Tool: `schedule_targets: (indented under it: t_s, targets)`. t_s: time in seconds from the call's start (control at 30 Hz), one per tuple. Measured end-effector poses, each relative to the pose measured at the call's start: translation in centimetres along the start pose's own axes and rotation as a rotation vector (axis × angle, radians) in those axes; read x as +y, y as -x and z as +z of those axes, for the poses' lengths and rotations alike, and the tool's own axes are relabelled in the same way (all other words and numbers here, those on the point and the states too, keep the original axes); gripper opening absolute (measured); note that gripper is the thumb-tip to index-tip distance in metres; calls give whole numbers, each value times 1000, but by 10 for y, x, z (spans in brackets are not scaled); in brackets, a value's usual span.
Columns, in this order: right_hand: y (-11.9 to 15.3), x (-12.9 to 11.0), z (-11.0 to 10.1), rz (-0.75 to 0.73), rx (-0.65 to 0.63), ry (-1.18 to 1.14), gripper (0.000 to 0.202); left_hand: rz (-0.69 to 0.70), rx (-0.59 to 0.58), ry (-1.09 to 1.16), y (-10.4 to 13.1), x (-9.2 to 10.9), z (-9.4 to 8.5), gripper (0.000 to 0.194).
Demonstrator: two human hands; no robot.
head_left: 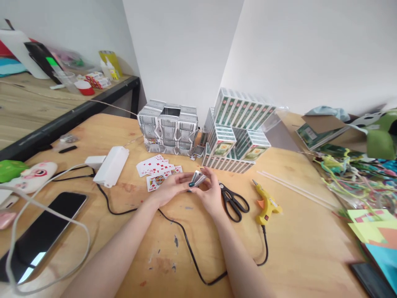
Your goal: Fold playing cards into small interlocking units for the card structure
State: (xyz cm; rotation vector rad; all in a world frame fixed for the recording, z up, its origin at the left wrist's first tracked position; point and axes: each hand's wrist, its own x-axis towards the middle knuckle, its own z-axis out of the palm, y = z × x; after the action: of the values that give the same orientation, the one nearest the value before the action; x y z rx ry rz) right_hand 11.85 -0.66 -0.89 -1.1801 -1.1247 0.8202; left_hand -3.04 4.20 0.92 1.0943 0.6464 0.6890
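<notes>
Between my left hand [175, 185] and my right hand [210, 191] is a small bent playing card [198, 178], pinched in the fingers of both. Its patterned grey back shows, and part of it is hidden by the fingers. Loose playing cards [155, 164] lie face up in a spread just left of my left hand. Behind the hands stands a block built of folded grey-backed cards [169, 128] with a square opening on top. Black-handled scissors [234, 201] rest flat beside my right hand.
Stacked green-and-white card boxes [238, 136] stand at the back right. A yellow glue gun [266, 203] lies right of the scissors, its black cord crossing the table front. At left are a white power strip [111, 166] and a tablet [43, 231]; coloured paper [374, 227] lies at right.
</notes>
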Motion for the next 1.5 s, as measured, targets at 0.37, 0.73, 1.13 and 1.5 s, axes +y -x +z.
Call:
schedule_targets:
  t_s: [0.37,0.73,1.13,1.5]
  targets:
    - [-4,-11,-6,271,-90,-410,52,160,87,-149,-2,-9,7,54]
    - [-6,-20,-10,304,-198,-662,49,342,118,-427,-3,-20,9,55]
    - [-6,-12,-9,398,-140,-576,60,391,189,-602,-6,-28,8,54]
    - [-6,-13,-3,463,-40,-668,37,421,232,-658,-3,-26,11,54]
